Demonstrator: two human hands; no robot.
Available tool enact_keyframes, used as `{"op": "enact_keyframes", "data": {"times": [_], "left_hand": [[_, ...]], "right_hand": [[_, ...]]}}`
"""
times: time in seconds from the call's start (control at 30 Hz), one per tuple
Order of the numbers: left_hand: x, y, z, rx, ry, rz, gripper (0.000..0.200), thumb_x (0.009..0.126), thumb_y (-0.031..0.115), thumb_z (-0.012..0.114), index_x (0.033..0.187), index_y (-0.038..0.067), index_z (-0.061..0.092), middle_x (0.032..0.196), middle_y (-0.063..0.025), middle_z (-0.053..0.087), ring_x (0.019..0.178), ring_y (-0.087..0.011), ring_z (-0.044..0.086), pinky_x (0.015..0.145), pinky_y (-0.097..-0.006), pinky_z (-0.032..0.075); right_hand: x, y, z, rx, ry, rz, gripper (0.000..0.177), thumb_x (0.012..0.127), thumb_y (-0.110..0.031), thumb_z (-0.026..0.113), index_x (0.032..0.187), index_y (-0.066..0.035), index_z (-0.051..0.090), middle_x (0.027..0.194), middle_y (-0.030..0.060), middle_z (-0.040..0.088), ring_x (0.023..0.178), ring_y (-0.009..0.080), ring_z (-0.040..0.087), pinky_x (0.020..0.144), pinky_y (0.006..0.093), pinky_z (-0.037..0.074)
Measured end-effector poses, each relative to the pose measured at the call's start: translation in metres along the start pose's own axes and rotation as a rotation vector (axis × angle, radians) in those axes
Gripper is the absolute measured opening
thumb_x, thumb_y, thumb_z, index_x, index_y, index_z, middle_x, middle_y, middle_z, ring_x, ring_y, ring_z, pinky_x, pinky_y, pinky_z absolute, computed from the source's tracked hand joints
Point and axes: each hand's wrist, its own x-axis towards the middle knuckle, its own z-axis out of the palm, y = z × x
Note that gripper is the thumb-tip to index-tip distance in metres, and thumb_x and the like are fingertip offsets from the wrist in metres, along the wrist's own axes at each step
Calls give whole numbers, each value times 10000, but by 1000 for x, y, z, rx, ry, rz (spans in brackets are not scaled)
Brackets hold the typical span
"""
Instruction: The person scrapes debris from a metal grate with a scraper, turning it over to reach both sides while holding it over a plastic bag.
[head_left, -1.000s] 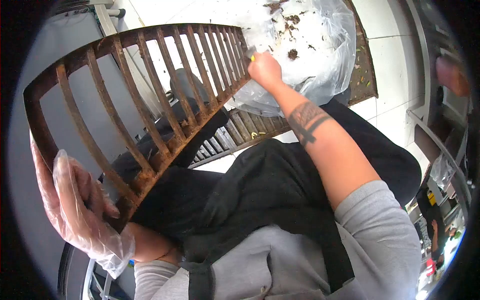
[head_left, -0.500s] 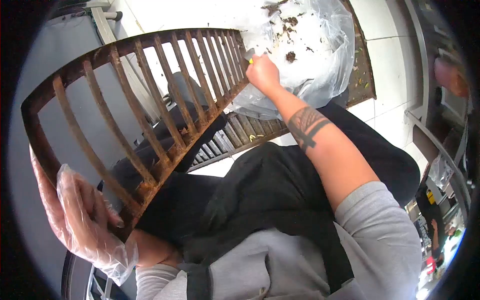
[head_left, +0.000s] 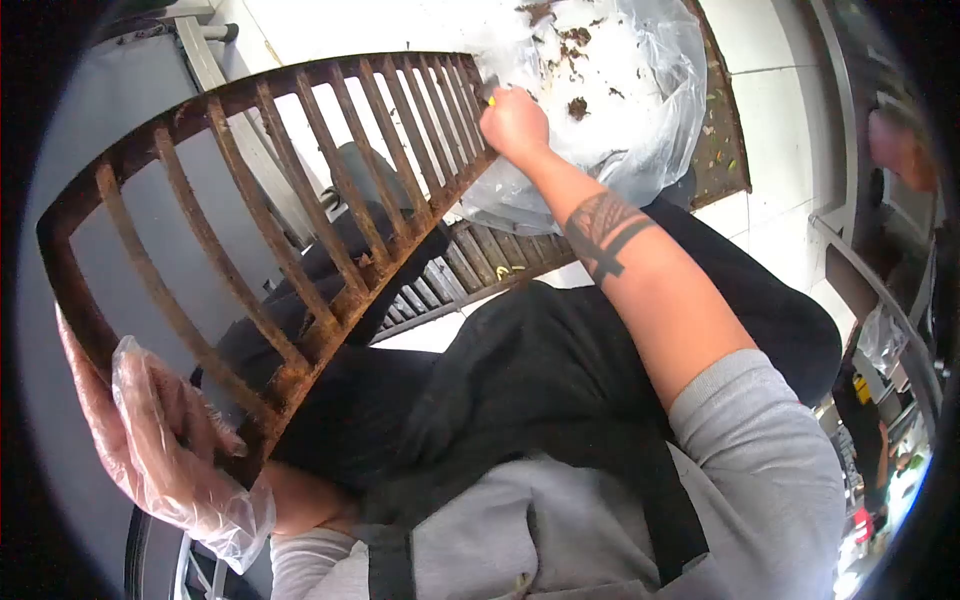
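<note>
A long rusty metal grate (head_left: 352,310) with slanting bars is propped across my lap, tilted. Its near end is gripped by my left hand (head_left: 165,440), which wears a clear plastic glove with fingers wrapped around the end bar. At the far end, my bare right hand (head_left: 515,125) is closed around a small scraper (head_left: 489,88). Only a yellow bit and a grey blade of it show, the blade against the grate's end bars. Just beyond lies a clear plastic bag (head_left: 665,110), spread out with dark clumps of dirt (head_left: 577,107) on it.
A second slatted grate (head_left: 465,265) lies on the white tiled floor (head_left: 785,110) between my legs. Behind the bag runs a brown strip (head_left: 728,165) littered with bits. A grey panel (head_left: 120,100) stands at left. Metal rails and a blurred person (head_left: 872,450) are at right.
My right hand and the scraper have shifted slightly up and left along the grate's far end. The grate has tilted a little; my left hand keeps its grip.
</note>
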Motion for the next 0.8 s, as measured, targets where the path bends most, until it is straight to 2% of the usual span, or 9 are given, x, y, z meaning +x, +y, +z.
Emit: {"op": "enact_keyframes", "data": {"times": [0.1, 0.23, 0.3, 0.43, 0.5, 0.53, 0.6, 0.7, 0.8], "left_hand": [[-4, 2, 2, -49, 82, -36, 612, 1035, 103, 620, 1603, 18, 408, 708, 42, 448, 513, 24, 346, 450, -134, 224], [8, -12, -16, -84, -98, -18, 568, 1047, 174, 621, 1583, 64, 469, 796, 43, 540, 571, 26, 409, 494, -117, 315], [12, -20, -19, -135, -133, -85, 563, 1048, 176, 622, 1580, 66, 474, 804, 40, 539, 567, 24, 408, 492, -115, 323], [12, -34, -10, -83, -14, 50, 564, 1054, 153, 584, 1582, 18, 437, 802, 20, 530, 514, 7, 372, 446, -141, 298], [10, -24, -1, 14, 92, 200, 593, 1053, 142, 561, 1593, -31, 388, 772, 8, 527, 473, 1, 342, 411, -161, 252], [5, -8, 4, -192, 41, 45, 590, 1062, 151, 546, 1599, -24, 377, 778, -1, 527, 464, -9, 344, 394, -172, 268], [8, -8, -1, -557, -181, -117, 555, 1093, 170, 521, 1600, 0, 371, 756, -9, 498, 453, -29, 354, 365, -192, 306], [7, -9, 2, -678, -207, -123, 520, 1114, 204, 518, 1581, 10, 399, 732, -6, 464, 441, -34, 342, 357, -194, 311], [6, -5, 1, -666, -188, -164, 517, 1115, 228, 530, 1570, 12, 411, 731, -4, 470, 438, -35, 342, 357, -190, 320]], "right_hand": [[40, -2, 18, 12, 167, -87, 268, 864, -196, 603, 997, -15, 748, 956, 241, 732, 926, 454, 717, 894, 535, 574], [59, 2, 14, 446, 165, 127, 267, 858, -173, 702, 1058, -1, 740, 840, 205, 731, 765, 339, 727, 762, 457, 593], [35, 4, 6, 1359, 52, 594, 348, 864, -146, 734, 1180, -2, 730, 858, 160, 748, 712, 253, 703, 729, 390, 586], [-2, 15, -12, 973, 60, 553, 371, 884, -140, 732, 1229, -4, 715, 939, 136, 759, 754, 224, 711, 769, 364, 585], [-12, 24, -5, 513, 320, 197, 329, 856, -209, 702, 1102, 8, 730, 942, 221, 766, 869, 370, 751, 817, 457, 579], [-18, 26, -7, 518, 322, 200, 329, 856, -209, 702, 1102, 8, 730, 942, 221, 766, 869, 370, 751, 817, 457, 579], [-27, 24, -26, 216, 156, 108, 342, 853, -220, 664, 1113, -17, 755, 982, 243, 762, 952, 369, 750, 877, 437, 575], [-30, 32, -44, 111, -101, -30, 363, 842, -235, 638, 1121, -55, 782, 1036, 238, 760, 943, 371, 745, 884, 431, 577], [-40, 28, -80, 280, -329, 117, 365, 831, -250, 652, 1120, -80, 797, 1079, 214, 762, 953, 364, 743, 896, 421, 578]]}}
